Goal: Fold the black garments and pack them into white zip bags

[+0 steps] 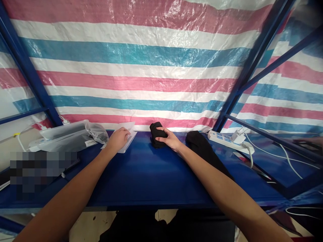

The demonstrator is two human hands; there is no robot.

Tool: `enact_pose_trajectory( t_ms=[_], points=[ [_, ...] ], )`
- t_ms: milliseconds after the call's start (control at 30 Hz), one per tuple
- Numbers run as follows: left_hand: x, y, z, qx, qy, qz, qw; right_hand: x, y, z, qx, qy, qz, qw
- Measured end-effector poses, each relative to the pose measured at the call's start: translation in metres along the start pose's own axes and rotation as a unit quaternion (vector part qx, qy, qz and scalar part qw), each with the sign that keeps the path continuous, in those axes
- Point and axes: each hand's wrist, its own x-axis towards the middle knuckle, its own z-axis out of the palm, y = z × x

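Observation:
My right hand (171, 138) is wrapped round a rolled black cloth bundle (156, 136), thumb and fingers on its right side. The bundle rests on the blue table near its back edge. At the left, my left hand (120, 138) has its fingers curled over a small stack of white, partly see-through sheets (129, 144), one corner sticking up behind the fingers. Whether these are paper or plastic bags I cannot tell. A longer piece of black cloth (199, 143) lies to the right, partly hidden behind my right forearm.
Clear plastic packaging (68, 141) lies at the left of the blue table (141, 178). A white power strip (227, 139) with plugs and cables stands at the back right. Blue metal posts (242, 80) frame a striped plastic sheet (141, 80) behind the table.

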Motion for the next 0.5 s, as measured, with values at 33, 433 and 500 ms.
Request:
enact_pose_trajectory(
  t_ms=[33, 433, 500],
  points=[
    [-0.001, 0.003, 0.000, 0.001, 0.023, -0.004, 1.000, -0.001, -0.002, 0.001, 0.000, -0.002, 0.000, 1.000],
    [-0.015, 0.056, 0.002, -0.058, 0.115, 0.027, 0.991, -0.030, -0.032, 0.036, 0.009, -0.201, -0.015, 0.979],
    [-0.016, 0.057, 0.005, -0.100, 0.107, 0.038, 0.988, -0.033, -0.035, 0.034, 0.025, -0.237, 0.015, 0.971]
  ],
)
